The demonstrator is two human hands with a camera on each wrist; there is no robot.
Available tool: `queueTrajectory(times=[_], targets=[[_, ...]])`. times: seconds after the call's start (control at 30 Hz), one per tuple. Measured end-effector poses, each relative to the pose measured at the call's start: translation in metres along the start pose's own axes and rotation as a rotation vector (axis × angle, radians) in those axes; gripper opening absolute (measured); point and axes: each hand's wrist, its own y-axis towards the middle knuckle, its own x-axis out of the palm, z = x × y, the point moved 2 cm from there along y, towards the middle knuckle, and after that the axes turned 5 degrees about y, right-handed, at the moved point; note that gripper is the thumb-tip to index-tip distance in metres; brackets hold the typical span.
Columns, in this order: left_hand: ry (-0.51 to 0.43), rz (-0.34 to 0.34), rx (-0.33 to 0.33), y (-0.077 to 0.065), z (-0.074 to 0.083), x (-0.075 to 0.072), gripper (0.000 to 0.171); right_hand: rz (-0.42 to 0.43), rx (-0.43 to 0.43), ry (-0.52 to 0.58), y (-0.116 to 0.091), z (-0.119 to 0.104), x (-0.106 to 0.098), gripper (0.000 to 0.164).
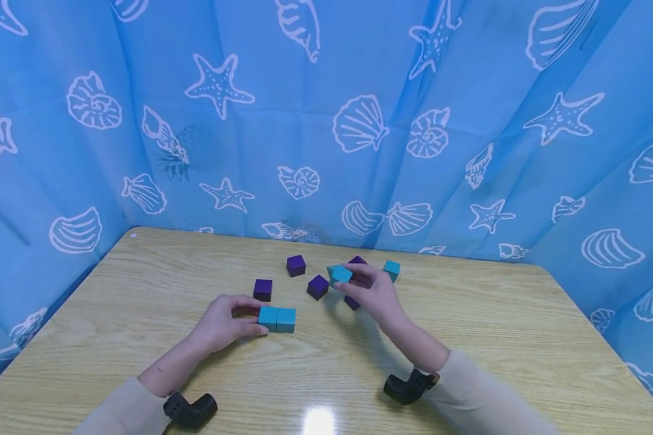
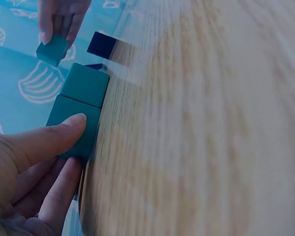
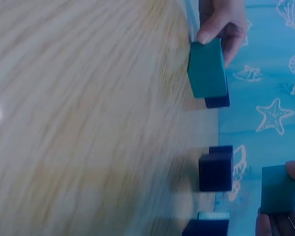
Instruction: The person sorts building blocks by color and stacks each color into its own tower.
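On the table my left hand (image 1: 223, 324) pinches a teal cube (image 1: 268, 318) between thumb and fingers, the thumb lying on one face in the left wrist view. A second teal cube (image 1: 286, 320) sits flush against its right side, forming a short row. My right hand (image 1: 376, 296) grips another teal cube (image 1: 340, 275) by thumb and fingertips, tilted and raised over the table. Beneath and behind that hand, two purple cubes (image 1: 352, 303) are partly covered. Close to its left lies a purple cube (image 1: 318, 287).
Behind the row stands a purple cube (image 1: 263, 290), with another purple cube (image 1: 296, 266) farther back. One teal cube (image 1: 392, 270) lies beyond the right hand. A blue shell-print curtain (image 1: 305, 121) hangs along the back edge of the wooden table (image 1: 495, 326).
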Motion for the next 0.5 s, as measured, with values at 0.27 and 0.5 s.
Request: queueTrajectory(times=[0.27,0.5], targets=[[-0.019,0.007,-0.02,-0.001,0.001,0.001,0.039,-0.05,-0.062,-0.012,-0.005,0.001,0.022,0.038],[-0.019,0.009,-0.003,-0.001,0.0,0.001,0.039,-0.109,-0.056,-0.015,-0.008,0.002,0.041,0.038]])
